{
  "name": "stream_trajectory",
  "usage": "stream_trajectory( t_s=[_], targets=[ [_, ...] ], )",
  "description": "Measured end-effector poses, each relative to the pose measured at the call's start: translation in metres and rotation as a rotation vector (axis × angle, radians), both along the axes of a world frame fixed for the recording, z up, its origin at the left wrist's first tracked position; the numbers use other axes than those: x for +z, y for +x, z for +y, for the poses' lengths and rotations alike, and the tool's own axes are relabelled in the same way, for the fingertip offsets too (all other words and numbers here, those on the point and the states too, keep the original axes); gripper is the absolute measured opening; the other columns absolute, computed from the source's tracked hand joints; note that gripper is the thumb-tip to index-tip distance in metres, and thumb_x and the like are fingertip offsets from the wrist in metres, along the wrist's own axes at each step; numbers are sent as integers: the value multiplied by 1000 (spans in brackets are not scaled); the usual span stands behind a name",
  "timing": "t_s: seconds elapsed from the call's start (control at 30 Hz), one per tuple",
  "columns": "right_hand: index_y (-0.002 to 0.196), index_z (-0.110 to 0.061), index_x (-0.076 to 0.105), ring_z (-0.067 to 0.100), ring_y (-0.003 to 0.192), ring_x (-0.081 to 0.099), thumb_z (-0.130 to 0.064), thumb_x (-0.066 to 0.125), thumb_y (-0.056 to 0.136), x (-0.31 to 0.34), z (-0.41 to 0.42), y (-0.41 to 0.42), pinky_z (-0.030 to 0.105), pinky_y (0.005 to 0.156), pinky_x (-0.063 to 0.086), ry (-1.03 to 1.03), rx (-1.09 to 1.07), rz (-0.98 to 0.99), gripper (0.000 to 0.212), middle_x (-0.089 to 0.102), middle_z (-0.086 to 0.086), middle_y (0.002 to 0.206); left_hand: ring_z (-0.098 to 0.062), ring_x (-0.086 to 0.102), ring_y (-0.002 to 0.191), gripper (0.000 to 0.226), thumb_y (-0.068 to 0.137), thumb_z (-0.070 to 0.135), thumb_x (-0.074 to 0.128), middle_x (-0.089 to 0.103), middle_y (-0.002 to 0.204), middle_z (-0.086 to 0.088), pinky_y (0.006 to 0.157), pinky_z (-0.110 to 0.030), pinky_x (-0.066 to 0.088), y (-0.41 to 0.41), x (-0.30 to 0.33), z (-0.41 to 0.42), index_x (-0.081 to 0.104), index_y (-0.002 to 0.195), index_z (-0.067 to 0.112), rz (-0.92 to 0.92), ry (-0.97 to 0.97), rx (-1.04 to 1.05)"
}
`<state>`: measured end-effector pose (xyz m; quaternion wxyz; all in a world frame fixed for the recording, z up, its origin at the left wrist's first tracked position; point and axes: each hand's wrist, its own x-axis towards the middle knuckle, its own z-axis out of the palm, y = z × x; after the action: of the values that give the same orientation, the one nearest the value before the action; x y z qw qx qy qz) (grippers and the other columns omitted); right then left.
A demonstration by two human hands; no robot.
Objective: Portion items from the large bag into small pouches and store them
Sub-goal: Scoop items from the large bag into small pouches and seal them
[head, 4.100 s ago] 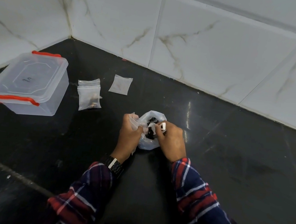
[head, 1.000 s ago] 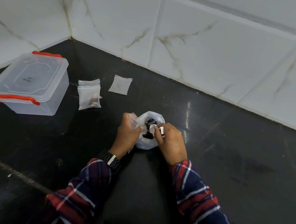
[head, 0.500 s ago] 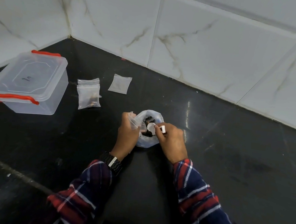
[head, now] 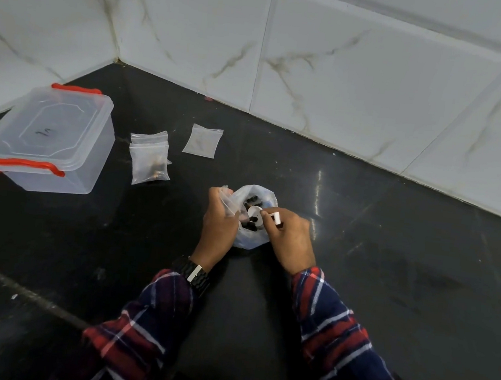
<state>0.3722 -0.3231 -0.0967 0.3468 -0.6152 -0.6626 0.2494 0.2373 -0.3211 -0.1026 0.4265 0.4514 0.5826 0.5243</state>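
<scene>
Left hand [head: 219,222] pinches a small clear pouch [head: 226,198] at the large bag's [head: 251,239] rim; right hand [head: 289,235] grips a white scoop [head: 257,213] over the dark items [head: 249,203] inside. Beyond, left: 2 stacked filled pouches [head: 150,159], 1 flat pouch [head: 203,141], lidded clear box [head: 47,140] with red latches.
</scene>
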Motion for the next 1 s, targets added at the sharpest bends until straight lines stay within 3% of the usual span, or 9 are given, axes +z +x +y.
stream_trajectory(
  t_s=[0.1,0.17,0.3,0.4,0.5,0.57,0.63,0.8,1.0],
  targets=[
    [84,-7,70,15,68,62,-21,57,94,2,3,-1,16,59,45,-20,-45,25,21,67,5,75,-18,52,115,37,86,0,58,51,124,-5,95,-31,45,-1,-1,-1,37,111,18,-43,9,-30],
    [78,-7,69,19,67,63,-22,57,93,2,7,1,17,57,45,-68,-103,111,24,68,7,72,-20,52,116,38,85,-1,59,50,125,-8,99,-36,45,-2,-1,-2,37,111,18,-50,11,-28],
    [73,-20,69,20,74,68,-23,60,89,-3,8,3,32,68,55,-122,-224,328,18,71,3,74,-11,53,100,34,90,0,52,50,103,11,81,-18,43,-3,-2,-2,35,112,18,-14,20,3],
    [81,-10,71,17,70,64,-21,60,92,1,1,2,22,63,50,-44,-97,167,19,70,7,78,-11,54,98,31,92,0,49,50,105,6,74,-12,44,-3,-1,0,34,112,19,2,6,-17],
    [91,-10,71,14,77,61,-22,59,93,3,-2,0,22,70,48,31,32,-52,17,67,3,86,-19,55,109,33,90,-1,53,50,119,-6,86,-26,50,-2,0,2,35,111,18,-53,1,-51],
    [93,-12,72,12,78,60,-22,59,93,3,-1,-1,20,71,47,33,43,-58,17,66,2,87,-22,54,116,36,89,-1,56,49,126,-12,96,-38,49,-4,-1,2,35,111,19,-69,-6,-70],
    [90,-11,71,11,74,61,-22,58,94,4,0,-1,14,67,47,-14,1,20,18,67,2,83,-22,54,116,41,87,-2,58,49,126,-12,97,-38,48,-5,-2,1,35,114,19,-71,-12,-73],
    [72,-22,67,23,76,68,-25,59,90,-1,8,3,45,76,57,-165,-186,317,20,70,4,75,-22,56,109,33,92,4,53,51,111,0,91,-34,49,-7,-4,0,35,114,20,-39,2,-49],
    [74,-21,67,22,75,68,-24,59,91,4,5,0,45,74,57,-174,-185,319,20,70,4,74,-22,56,112,34,91,8,55,52,119,-6,97,-41,48,-6,-2,-1,36,117,20,-7,-17,-44]
  ],
)
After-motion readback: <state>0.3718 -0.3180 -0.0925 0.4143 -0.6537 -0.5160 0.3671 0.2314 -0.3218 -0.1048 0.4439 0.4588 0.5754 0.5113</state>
